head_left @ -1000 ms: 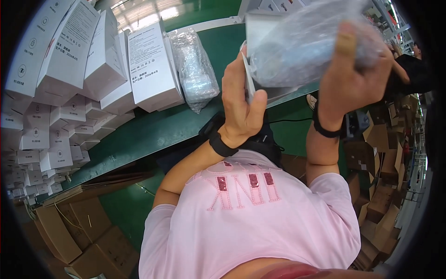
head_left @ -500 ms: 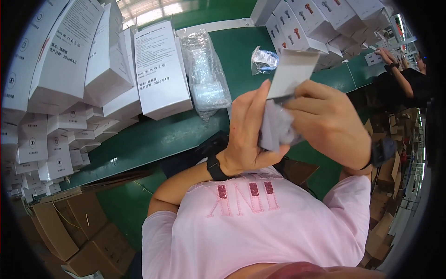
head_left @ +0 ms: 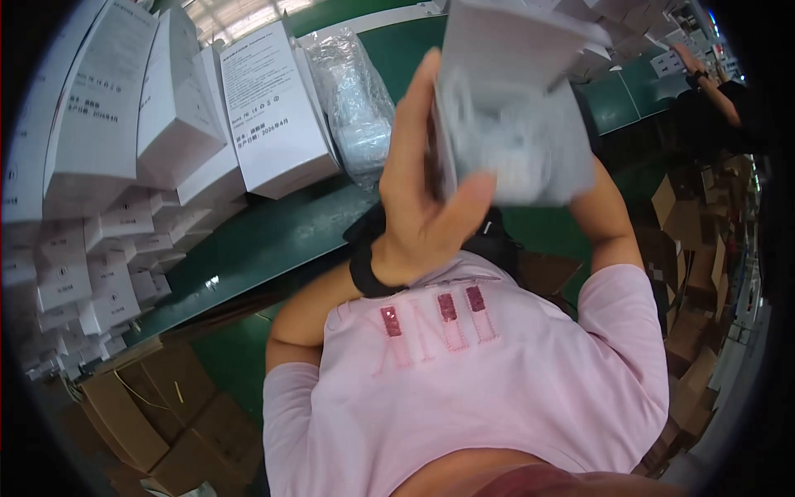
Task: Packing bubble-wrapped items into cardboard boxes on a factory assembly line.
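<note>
My left hand (head_left: pixel 422 190) grips a white box (head_left: pixel 563 141) by its left side, thumb across the near edge. The box is held up close, its flap standing open at the far side, and motion blurs it. Inside shows a pale bundle (head_left: pixel 505 141) that looks wrapped in clear plastic; its kind cannot be made out. My right forearm (head_left: pixel 611 215) reaches up behind the box, which hides that hand's fingers. Left of my left hand, a bubble-wrapped item (head_left: pixel 356 124) lies on the green table (head_left: pixel 248 240), beside a closed white carton (head_left: pixel 281 116).
Stacked white cartons (head_left: pixel 91 124) crowd the table's left side, with more white boxes at the far right. Open brown cardboard boxes (head_left: pixel 157 406) stand on the floor at lower left and along the right. At the far right another person's arm (head_left: pixel 716 95) reaches over a table.
The box has risen toward me and turned, so its opening now faces up. My right hand, earlier at the opening, has gone behind the box. The view has shifted slightly.
</note>
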Motion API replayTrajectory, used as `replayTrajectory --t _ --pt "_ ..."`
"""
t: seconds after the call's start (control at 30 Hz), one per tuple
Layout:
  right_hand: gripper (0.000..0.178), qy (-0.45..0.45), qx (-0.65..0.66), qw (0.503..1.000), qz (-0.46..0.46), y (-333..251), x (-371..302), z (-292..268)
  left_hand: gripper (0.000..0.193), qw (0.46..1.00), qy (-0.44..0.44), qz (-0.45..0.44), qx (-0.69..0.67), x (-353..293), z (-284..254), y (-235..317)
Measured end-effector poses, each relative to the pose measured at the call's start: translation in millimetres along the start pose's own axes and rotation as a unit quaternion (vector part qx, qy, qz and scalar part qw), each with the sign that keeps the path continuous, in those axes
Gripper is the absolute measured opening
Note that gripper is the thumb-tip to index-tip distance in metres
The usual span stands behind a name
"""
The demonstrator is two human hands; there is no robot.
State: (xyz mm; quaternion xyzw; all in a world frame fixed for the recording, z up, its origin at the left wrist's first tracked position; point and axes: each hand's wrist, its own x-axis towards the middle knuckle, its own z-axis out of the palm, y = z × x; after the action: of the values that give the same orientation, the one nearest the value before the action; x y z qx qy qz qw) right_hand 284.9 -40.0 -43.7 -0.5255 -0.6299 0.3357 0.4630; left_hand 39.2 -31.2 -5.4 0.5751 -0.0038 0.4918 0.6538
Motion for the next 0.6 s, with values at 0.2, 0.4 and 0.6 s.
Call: replayTrajectory --t 0.2,0.4,0.6 --pt "0.030 0.330 -0.359 0.865 -0.117 -187 -35 -17 0.061 0.983 0.062 0.038 0.169 15 3 -45" --pt "0.027 0.110 -0.237 0.965 -0.029 -207 -43 14 0.067 0.987 0.058 0.005 0.152 12 3 -36" --pt "0.020 -0.011 -0.347 0.931 -0.112 -185 3 4 0.069 0.994 0.044 -0.054 0.084 9 1 -24"
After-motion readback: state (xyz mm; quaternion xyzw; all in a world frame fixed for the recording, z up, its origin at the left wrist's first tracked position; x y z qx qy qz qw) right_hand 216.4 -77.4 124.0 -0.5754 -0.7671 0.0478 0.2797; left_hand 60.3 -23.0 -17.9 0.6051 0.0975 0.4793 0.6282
